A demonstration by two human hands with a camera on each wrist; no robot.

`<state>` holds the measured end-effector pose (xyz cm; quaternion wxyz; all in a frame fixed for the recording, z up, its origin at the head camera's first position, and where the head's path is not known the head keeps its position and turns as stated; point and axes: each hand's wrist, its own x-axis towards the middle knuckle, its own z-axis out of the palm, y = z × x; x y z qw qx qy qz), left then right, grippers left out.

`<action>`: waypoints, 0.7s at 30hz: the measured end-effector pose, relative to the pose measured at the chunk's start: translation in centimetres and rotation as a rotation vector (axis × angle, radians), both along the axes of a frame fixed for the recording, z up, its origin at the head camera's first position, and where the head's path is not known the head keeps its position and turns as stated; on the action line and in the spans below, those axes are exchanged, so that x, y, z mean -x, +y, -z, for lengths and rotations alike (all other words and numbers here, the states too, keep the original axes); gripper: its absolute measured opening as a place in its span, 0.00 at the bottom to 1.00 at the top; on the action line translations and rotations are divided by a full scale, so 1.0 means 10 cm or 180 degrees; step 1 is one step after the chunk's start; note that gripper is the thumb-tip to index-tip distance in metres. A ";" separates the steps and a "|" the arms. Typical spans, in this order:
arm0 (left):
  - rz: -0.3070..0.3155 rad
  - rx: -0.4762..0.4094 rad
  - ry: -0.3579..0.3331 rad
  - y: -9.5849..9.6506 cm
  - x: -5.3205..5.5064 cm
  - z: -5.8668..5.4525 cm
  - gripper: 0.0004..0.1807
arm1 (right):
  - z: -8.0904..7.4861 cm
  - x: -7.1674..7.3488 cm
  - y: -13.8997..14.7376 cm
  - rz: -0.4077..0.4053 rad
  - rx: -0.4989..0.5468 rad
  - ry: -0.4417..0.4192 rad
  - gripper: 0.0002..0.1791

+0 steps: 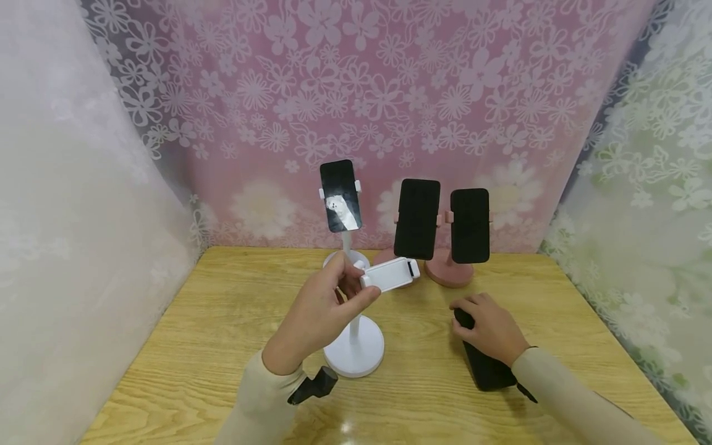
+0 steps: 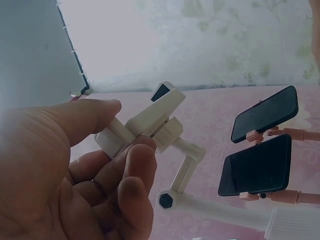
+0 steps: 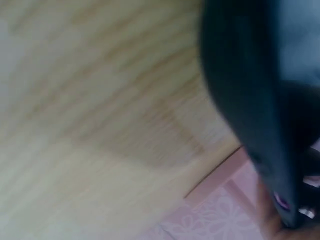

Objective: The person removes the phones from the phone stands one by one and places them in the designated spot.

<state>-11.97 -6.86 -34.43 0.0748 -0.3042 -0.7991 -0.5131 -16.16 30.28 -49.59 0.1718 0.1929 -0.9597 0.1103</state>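
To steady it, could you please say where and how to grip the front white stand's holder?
Probably pinch the holder at its left end, from the left, as the left hand does: this narrow end fits between thumb and fingers.

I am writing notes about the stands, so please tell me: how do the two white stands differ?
The front stand has an empty clamp; the rear stand carries a phone. The left hand grips the front stand's clamp, while no hand holds the rear stand. Both have round white bases.
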 end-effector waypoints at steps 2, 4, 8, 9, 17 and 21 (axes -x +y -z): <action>-0.0004 0.0002 0.0002 0.00 0.00 0.00 0.13 | 0.00 0.05 0.00 0.0099 -0.0064 -0.0284 0.17; -0.0004 0.0006 -0.0001 0.00 0.00 -0.01 0.13 | -0.01 0.10 0.01 0.0152 -0.0139 -0.0523 0.18; 0.0004 0.0010 -0.0031 0.00 0.00 -0.02 0.13 | 0.00 0.18 0.03 0.0157 -0.0319 -0.0813 0.16; 0.0006 0.0011 -0.0033 0.00 0.00 -0.02 0.13 | 0.01 0.19 0.03 0.0148 -0.0356 -0.0862 0.16; -0.0002 0.0000 -0.0045 0.00 0.00 -0.02 0.13 | 0.03 0.32 0.03 0.0166 -0.0476 -0.1144 0.16; 0.0001 0.0003 -0.0028 -0.01 -0.01 -0.01 0.13 | 0.00 0.35 0.01 0.0236 -0.0475 -0.1277 0.18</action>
